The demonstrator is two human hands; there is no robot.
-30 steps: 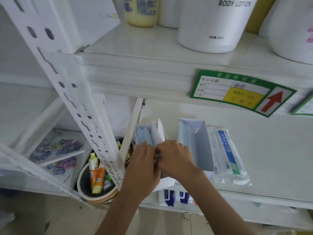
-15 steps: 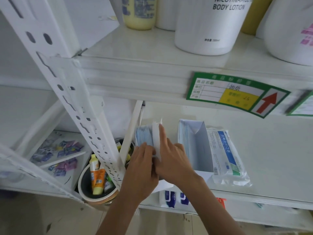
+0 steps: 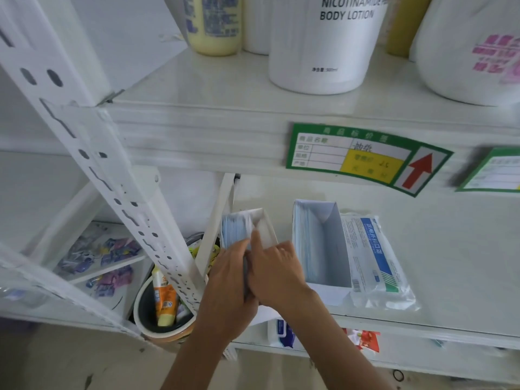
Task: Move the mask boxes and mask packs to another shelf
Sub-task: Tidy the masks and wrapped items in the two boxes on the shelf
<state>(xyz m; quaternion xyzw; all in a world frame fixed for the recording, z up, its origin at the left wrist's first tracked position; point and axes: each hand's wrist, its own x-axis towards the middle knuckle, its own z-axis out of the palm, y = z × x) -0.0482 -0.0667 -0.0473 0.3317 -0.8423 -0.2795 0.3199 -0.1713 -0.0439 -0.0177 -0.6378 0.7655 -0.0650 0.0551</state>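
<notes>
An open white mask box (image 3: 266,226) full of blue masks stands at the left end of the middle shelf (image 3: 450,277). My left hand (image 3: 228,280) grips its left side over the masks. My right hand (image 3: 277,270) holds its right wall, index finger stretched up along the inside. To the right stands a second open mask box (image 3: 320,243) with blue masks stacked along its left wall. A sealed mask pack (image 3: 374,260) with a blue label lies flat against that box's right side.
Big lotion bottles (image 3: 326,43) fill the shelf above, whose front edge carries a green price tag (image 3: 365,157). A perforated white upright (image 3: 112,178) crosses on the left. A round tub (image 3: 163,311) of tubes sits lower left. Small packets lie on the shelf below.
The box flap that stood up between my hands has gone down, and my right index finger now reaches into the box. Both hands stay on the left box.
</notes>
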